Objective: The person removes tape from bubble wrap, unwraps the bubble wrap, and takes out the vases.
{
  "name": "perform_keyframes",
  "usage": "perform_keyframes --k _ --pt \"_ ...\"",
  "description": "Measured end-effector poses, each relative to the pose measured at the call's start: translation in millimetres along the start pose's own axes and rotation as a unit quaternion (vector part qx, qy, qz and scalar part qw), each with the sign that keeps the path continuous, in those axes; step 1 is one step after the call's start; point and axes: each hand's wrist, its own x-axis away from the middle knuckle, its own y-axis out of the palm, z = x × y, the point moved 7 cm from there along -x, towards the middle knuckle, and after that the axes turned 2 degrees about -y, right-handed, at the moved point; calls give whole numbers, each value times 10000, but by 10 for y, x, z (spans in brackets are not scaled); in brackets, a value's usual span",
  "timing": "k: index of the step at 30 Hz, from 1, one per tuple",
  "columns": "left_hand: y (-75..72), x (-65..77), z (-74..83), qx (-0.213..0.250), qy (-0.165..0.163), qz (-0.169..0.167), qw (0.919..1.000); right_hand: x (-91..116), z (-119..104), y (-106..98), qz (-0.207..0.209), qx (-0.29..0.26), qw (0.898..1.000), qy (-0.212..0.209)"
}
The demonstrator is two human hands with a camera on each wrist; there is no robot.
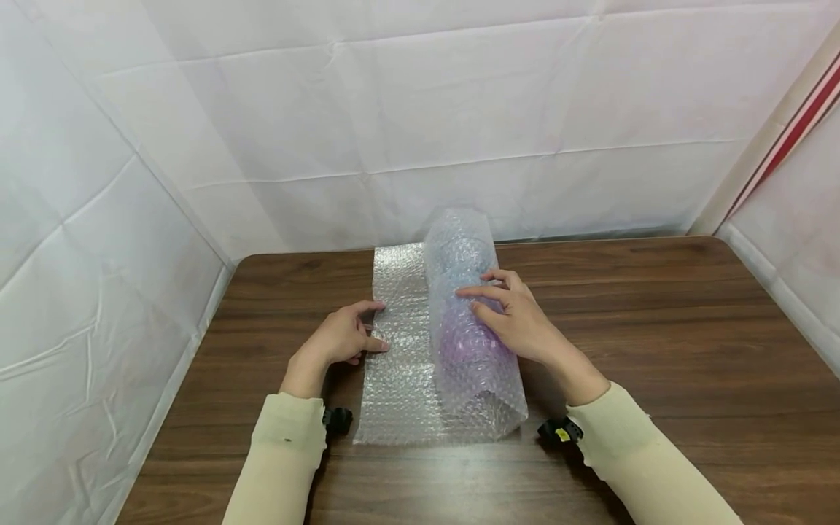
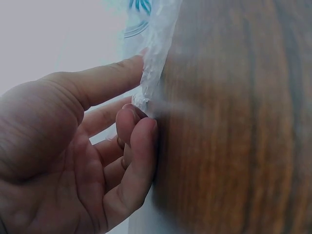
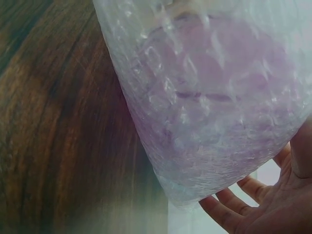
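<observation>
A sheet of bubble wrap lies flat on the table, its right part rolled into a thick tube. Through the layers show a blue patch toward the far end and a pink-purple one nearer; the wrap blurs what they are. My left hand is at the sheet's left edge, thumb and index finger apart with their tips on it. The other fingers bend in beside the edge, near the tabletop. My right hand rests on the roll from the right with fingers spread and only slightly bent.
The brown wooden table extends to both sides of the wrap. White sheeting hangs behind its far edge, close to the roll's far end, and also walls off the left and right sides. A red stripe runs down the right corner.
</observation>
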Motion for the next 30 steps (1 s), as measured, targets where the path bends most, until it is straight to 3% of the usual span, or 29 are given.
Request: perform_keyframes --k 11,23,30 --pt "1 -34 18 16 24 9 10000 -2 -86 -37 -357 227 9989 199" --pt "6 -8 -27 148 -50 -7 9999 46 -414 151 -893 1536 9831 440" --pt "5 -3 -27 159 -62 -5 9999 44 -495 209 -964 1675 9788 679"
